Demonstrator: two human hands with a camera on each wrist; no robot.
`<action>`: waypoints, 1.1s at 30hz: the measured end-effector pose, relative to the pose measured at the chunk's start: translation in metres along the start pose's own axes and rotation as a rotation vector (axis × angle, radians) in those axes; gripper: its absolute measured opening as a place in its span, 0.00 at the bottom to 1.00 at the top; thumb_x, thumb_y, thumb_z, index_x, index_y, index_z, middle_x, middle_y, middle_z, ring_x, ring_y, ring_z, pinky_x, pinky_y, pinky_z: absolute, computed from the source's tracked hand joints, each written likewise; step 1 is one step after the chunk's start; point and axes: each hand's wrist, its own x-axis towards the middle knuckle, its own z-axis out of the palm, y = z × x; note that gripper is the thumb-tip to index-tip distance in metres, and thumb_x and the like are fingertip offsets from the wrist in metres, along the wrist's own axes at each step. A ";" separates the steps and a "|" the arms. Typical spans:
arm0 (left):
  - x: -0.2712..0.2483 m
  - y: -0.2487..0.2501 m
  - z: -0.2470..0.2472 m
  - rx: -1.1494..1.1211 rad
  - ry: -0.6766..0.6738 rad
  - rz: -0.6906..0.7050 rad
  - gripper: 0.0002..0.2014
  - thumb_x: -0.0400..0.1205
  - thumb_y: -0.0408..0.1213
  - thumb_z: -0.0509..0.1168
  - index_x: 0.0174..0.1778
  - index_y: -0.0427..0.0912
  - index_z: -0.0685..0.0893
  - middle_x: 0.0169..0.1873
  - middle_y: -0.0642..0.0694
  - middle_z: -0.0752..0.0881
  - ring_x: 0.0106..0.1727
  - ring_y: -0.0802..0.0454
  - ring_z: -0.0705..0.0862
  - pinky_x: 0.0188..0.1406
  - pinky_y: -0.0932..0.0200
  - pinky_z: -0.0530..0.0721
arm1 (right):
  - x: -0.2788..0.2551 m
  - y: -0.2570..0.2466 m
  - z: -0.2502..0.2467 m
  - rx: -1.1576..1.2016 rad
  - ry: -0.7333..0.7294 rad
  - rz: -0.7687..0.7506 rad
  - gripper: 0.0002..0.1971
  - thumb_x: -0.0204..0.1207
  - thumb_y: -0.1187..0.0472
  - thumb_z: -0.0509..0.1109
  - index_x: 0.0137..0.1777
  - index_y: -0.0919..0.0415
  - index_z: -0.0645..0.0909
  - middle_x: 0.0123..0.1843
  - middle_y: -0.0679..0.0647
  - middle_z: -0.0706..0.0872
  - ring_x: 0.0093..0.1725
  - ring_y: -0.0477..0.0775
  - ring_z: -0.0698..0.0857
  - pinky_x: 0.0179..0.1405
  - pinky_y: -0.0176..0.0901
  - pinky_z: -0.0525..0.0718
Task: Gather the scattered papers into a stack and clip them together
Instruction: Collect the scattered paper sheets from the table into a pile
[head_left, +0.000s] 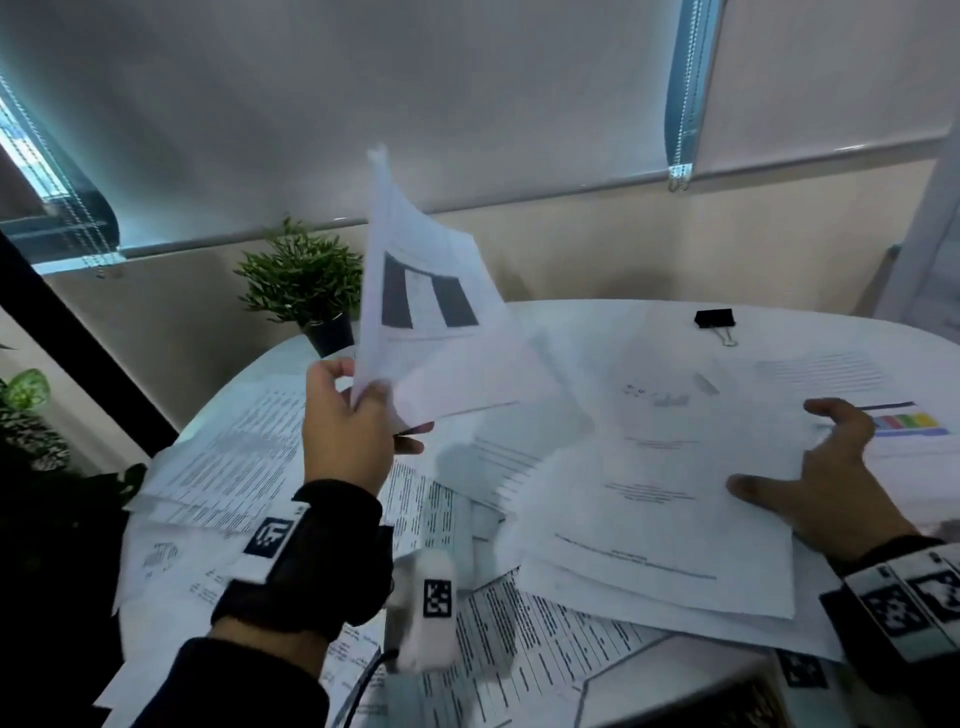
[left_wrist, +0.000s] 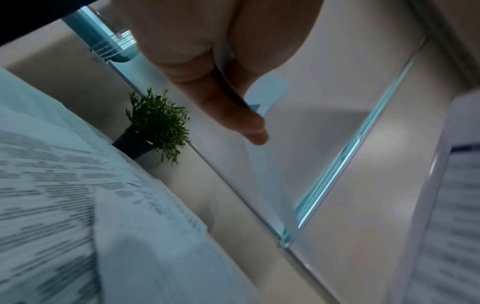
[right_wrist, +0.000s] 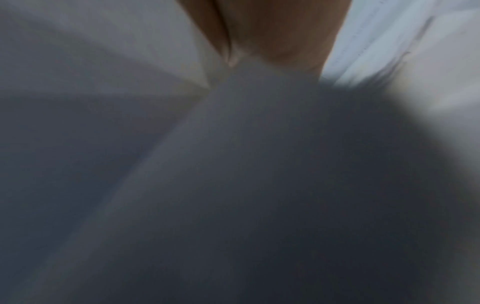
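Several printed papers (head_left: 519, 639) lie scattered over a round white table (head_left: 810, 322). My left hand (head_left: 358, 415) pinches the lower corner of a few raised sheets (head_left: 421, 296) that stand up and curl above the table; the top one shows two dark bars. In the left wrist view the fingers (left_wrist: 233, 107) clamp a thin paper edge (left_wrist: 267, 90). My right hand (head_left: 826, 467) lies open with spread fingers on a white sheet (head_left: 665, 493) at the right. A black binder clip (head_left: 716, 319) sits apart at the table's far side. The right wrist view is a dark blur of paper.
A small potted green plant (head_left: 306, 280) stands at the table's far left edge, close behind the raised sheets. A sheet with a coloured chart (head_left: 909, 421) lies at the right. Leafy plants (head_left: 26, 405) sit off the table to the left. Roller blinds cover the windows.
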 end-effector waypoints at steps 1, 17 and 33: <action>-0.001 0.005 0.000 -0.061 -0.014 0.004 0.09 0.84 0.24 0.58 0.55 0.41 0.70 0.43 0.43 0.82 0.21 0.50 0.86 0.12 0.62 0.79 | 0.000 0.000 0.001 -0.070 -0.021 -0.045 0.33 0.66 0.79 0.75 0.55 0.43 0.65 0.53 0.55 0.77 0.53 0.59 0.78 0.53 0.51 0.77; -0.064 -0.045 0.042 0.224 -0.399 -0.169 0.25 0.64 0.41 0.83 0.53 0.47 0.80 0.48 0.49 0.90 0.48 0.50 0.89 0.54 0.48 0.87 | -0.017 -0.028 0.012 0.266 -0.254 0.019 0.33 0.51 0.58 0.87 0.58 0.62 0.83 0.46 0.55 0.91 0.47 0.55 0.89 0.35 0.33 0.88; -0.045 -0.018 0.034 -0.178 -0.436 0.018 0.29 0.64 0.33 0.80 0.60 0.45 0.79 0.46 0.50 0.92 0.49 0.51 0.90 0.41 0.60 0.88 | -0.018 -0.067 -0.009 0.099 -0.111 -0.505 0.51 0.59 0.54 0.83 0.79 0.59 0.56 0.64 0.40 0.79 0.60 0.36 0.82 0.54 0.32 0.85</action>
